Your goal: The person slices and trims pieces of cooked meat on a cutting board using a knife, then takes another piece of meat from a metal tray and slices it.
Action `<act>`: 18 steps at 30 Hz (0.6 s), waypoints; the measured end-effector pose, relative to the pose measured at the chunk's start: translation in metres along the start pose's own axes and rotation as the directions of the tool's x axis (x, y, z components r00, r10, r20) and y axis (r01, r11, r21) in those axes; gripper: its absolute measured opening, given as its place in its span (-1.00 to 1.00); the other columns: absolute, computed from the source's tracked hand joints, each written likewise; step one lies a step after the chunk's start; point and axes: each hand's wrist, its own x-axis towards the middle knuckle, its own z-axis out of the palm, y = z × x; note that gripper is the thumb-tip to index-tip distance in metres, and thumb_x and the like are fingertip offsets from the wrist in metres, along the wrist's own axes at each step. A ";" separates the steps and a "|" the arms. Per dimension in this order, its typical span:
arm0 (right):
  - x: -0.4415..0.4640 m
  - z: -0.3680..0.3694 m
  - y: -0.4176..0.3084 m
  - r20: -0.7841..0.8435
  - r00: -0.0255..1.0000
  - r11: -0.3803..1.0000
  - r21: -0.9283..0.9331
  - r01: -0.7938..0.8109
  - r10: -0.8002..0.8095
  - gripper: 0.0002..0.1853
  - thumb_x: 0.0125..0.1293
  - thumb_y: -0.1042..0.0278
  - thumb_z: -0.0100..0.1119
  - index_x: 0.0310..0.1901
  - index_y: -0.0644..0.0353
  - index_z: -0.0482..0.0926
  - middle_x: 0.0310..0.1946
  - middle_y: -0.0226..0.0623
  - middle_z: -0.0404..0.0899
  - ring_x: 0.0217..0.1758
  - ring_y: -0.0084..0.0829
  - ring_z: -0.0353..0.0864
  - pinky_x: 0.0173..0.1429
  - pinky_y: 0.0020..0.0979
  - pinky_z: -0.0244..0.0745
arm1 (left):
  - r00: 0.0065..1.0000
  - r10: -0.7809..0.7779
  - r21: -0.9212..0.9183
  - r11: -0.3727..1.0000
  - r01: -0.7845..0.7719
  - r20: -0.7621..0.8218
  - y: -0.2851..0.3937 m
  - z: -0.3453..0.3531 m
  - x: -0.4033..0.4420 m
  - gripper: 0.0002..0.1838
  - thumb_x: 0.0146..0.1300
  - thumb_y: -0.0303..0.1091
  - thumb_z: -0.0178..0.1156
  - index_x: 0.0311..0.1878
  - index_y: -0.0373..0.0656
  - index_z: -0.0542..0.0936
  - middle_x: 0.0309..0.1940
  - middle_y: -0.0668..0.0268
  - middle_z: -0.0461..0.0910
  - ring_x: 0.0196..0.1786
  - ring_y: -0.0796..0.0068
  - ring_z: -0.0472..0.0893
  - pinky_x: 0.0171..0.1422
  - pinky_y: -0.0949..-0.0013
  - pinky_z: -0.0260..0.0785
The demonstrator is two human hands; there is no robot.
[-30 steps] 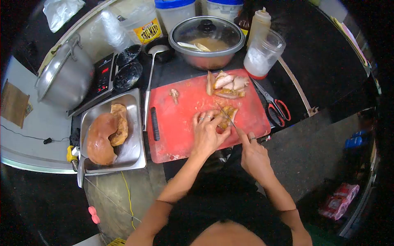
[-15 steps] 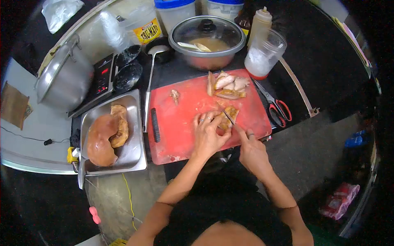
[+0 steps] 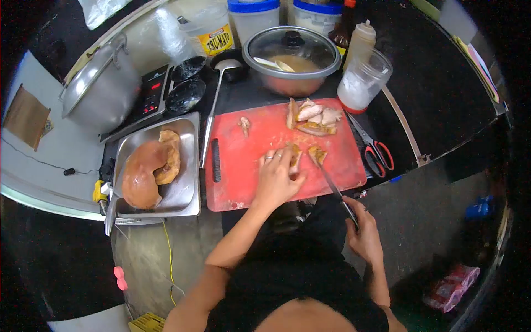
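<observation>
On the red cutting board (image 3: 243, 177), my left hand (image 3: 277, 180) rests with its fingers curled on a piece of browned meat (image 3: 296, 157). My right hand (image 3: 362, 229) is closed around the handle of a knife (image 3: 334, 188), held off to the right. The blade tip touches a smaller cut piece (image 3: 317, 154), which lies apart from the piece under my left hand. Several sliced meat pieces (image 3: 314, 117) are heaped at the board's back right. A small scrap (image 3: 244, 126) lies at the back left.
Left of the board stands a metal tray (image 3: 191, 188) with large browned meat pieces (image 3: 145, 176). A ladle (image 3: 213, 116) lies between them. Behind are a lidded bowl (image 3: 293, 61) and a clear container (image 3: 362, 83). Red-handled scissors (image 3: 377, 157) lie right; a pot (image 3: 102, 88) stands back left.
The knife has moved right and back from my left hand, and the meat is now in two separated pieces. My right hand has moved right and lower. The whole view has shifted slightly.
</observation>
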 end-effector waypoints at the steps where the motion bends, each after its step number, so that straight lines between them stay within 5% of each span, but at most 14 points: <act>1: -0.001 -0.002 -0.005 0.002 0.998 0.998 0.024 -0.062 0.062 -0.46 0.12 0.69 0.02 0.19 0.12 0.37 -0.09 0.07 0.51 -0.08 0.12 0.52 0.02 -0.13 0.41 | 1.000 0.011 0.015 1.000 -0.011 0.005 -0.003 0.005 0.002 -0.57 -0.05 -0.49 0.23 -0.02 -0.23 0.46 -0.15 0.06 0.56 -0.06 0.04 0.50 0.08 0.07 0.29; 8: 0.000 0.009 0.000 -0.134 0.988 0.959 0.282 -0.039 0.079 -0.55 0.22 0.66 -0.01 0.18 0.28 0.37 0.02 -0.04 0.52 0.09 -0.16 0.54 0.18 -0.32 0.35 | 0.989 -0.010 0.060 0.998 0.001 0.150 -0.014 0.000 0.022 -0.66 0.07 -0.48 0.23 -0.04 -0.24 0.47 -0.22 -0.01 0.58 -0.16 -0.03 0.57 -0.07 0.08 0.42; 11: 0.002 0.008 -0.005 -0.173 0.984 0.951 0.308 0.006 0.050 -0.56 0.23 0.66 -0.02 0.18 0.29 0.37 0.03 -0.06 0.52 0.11 -0.22 0.53 0.20 -0.34 0.34 | 0.958 -0.208 -0.165 0.956 0.242 0.199 -0.029 -0.009 0.031 -0.76 0.18 -0.47 0.15 -0.06 -0.24 0.50 -0.30 0.10 0.61 -0.22 0.18 0.62 -0.14 0.25 0.45; 15: 0.004 0.010 -0.003 -0.171 0.985 0.944 0.330 0.027 0.031 -0.56 0.23 0.66 -0.02 0.18 0.30 0.37 0.03 -0.07 0.52 0.10 -0.26 0.53 0.20 -0.36 0.33 | 0.864 -0.345 -0.548 0.671 0.500 0.367 -0.063 -0.014 0.038 -0.78 0.26 -0.51 0.05 -0.04 -0.20 0.54 -0.30 0.37 0.59 -0.29 0.59 0.56 -0.28 0.49 0.42; 18: 0.004 0.013 -0.002 -0.149 0.988 0.941 0.338 0.019 0.033 -0.56 0.24 0.65 -0.03 0.19 0.30 0.36 0.03 -0.10 0.51 0.09 -0.31 0.52 0.19 -0.38 0.33 | 0.719 -0.450 -0.673 0.293 0.679 0.530 -0.060 -0.027 0.043 -0.74 0.24 -0.58 0.05 -0.02 -0.19 0.55 -0.27 0.34 0.60 -0.21 0.57 0.57 -0.21 0.49 0.43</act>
